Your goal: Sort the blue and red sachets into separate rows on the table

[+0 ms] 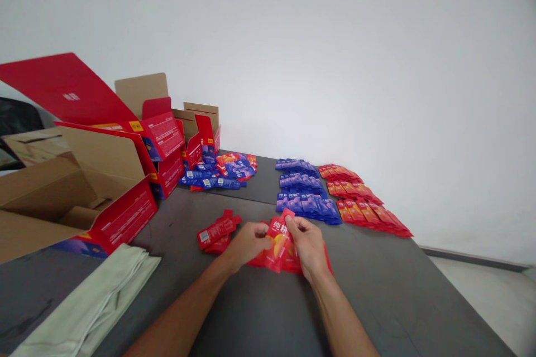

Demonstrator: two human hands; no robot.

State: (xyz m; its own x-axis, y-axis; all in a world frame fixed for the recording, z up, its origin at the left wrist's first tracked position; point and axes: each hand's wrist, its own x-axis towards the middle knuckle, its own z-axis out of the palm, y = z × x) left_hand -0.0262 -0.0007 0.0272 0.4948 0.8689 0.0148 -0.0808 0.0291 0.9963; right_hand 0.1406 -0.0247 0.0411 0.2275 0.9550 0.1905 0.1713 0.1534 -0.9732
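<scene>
Left hand point(248, 242) and right hand point(310, 245) angle inward, holding a red pouch point(279, 243).

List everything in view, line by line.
Held pouch: one, red, centre.
Lower pouches: uncounted, red, beneath it.
Loose pouches: at least two, red, left of centre.
Boxes: several, red, left.
Mixed pouch pile: one, blue and red, beside boxes.
Blue pouch rows: three, blue, right of centre.
Red pouch rows: three, red, right.
Carton: one, brown, far left.
Cloth: one, pale green, front left.
Table: one, dark grey, beneath.
Wall: one, white, behind.
Floor: one, pale, right.
Unclear object: one, black, left edge.
Left hand: one, at held pouch.
Right hand: one, gripping held pouch.
</scene>
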